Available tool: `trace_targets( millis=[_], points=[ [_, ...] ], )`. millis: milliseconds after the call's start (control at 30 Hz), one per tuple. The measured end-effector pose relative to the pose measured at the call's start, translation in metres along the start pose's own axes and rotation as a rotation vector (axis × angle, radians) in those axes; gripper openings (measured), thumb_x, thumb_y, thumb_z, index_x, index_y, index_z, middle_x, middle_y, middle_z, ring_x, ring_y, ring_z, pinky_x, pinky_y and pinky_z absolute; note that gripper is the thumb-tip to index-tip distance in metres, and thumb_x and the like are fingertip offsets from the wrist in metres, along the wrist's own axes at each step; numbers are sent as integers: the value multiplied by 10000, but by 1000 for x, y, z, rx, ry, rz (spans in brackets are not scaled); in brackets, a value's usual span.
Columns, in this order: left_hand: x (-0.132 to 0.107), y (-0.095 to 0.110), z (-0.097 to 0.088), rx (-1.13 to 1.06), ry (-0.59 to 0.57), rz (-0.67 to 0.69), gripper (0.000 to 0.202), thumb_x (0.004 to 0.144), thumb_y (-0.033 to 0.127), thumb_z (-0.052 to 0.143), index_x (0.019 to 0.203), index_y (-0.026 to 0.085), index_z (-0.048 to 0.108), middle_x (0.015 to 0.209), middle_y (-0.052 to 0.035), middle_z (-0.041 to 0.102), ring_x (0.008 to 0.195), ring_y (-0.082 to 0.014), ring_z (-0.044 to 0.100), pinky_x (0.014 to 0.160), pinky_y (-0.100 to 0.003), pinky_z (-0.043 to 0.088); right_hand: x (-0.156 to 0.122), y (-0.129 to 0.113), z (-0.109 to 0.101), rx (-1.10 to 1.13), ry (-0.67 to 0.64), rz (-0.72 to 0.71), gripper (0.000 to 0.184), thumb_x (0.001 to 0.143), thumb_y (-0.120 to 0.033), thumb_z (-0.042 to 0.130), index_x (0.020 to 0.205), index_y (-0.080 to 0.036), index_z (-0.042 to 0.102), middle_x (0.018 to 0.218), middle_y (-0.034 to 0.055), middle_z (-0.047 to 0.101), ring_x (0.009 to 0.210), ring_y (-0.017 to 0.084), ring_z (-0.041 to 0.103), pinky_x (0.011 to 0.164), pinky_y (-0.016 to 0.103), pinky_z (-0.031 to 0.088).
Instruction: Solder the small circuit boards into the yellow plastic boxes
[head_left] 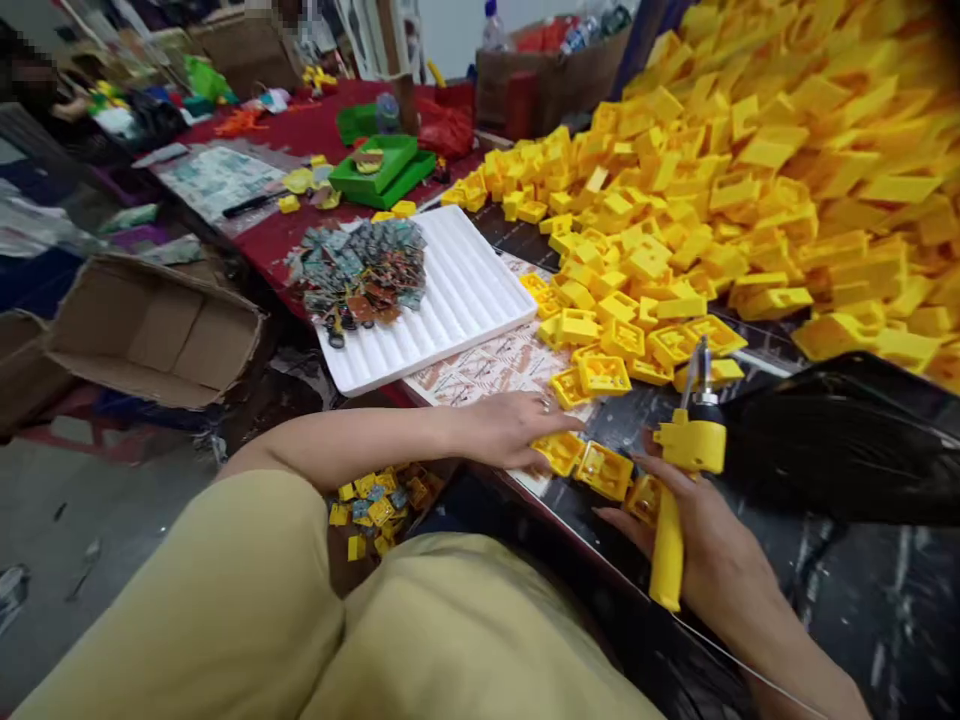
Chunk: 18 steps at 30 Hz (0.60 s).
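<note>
My left hand (510, 428) lies on the table edge, fingers curled over a yellow plastic frame (559, 452). Beside it sits another yellow frame (604, 470). My right hand (701, 535) grips the handle of a yellow electric screwdriver (679, 470), whose bit points up and away. A huge heap of yellow plastic housings (750, 180) covers the table's right side. A white ridged tray (457, 300) to the left carries a pile of small circuit boards (360, 270).
A black plastic bag (840, 440) lies right of the screwdriver. An open cardboard box (150, 330) stands on the floor at left. Green trays (382, 165) sit farther back. Small yellow parts and boards (375, 505) lie below the table. Another person sits at far left.
</note>
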<state>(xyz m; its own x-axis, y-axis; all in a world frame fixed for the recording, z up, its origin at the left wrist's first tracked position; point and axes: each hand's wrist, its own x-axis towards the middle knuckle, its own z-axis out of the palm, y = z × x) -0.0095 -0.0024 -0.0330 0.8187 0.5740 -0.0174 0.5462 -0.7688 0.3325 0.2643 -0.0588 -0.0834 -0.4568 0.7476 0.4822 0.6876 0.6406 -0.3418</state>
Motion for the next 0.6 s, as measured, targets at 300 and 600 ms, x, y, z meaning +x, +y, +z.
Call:
trace_targets(
  millis=[300, 600],
  points=[
    [-36, -35, -59, 335, 52, -498, 757, 919, 596, 539, 1542, 203, 362, 1566, -184, 412, 1449, -343, 365, 1165, -537, 330, -17, 1, -3, -133, 55, -63, 480, 920, -443, 598, 1331, -216, 502, 1189, 104, 692, 1022, 280, 700, 845, 403, 587],
    [-70, -149, -137, 431, -81, -985, 940, 851, 621, 587, 1604, 219, 193, 1614, -209, 288, 1471, -432, 276, 1107, -560, 394, -21, -9, -3, -211, 167, 17, 336, 942, -386, 590, 1224, -212, 535, 1243, 105, 663, 1003, 240, 703, 803, 352, 596]
  ],
)
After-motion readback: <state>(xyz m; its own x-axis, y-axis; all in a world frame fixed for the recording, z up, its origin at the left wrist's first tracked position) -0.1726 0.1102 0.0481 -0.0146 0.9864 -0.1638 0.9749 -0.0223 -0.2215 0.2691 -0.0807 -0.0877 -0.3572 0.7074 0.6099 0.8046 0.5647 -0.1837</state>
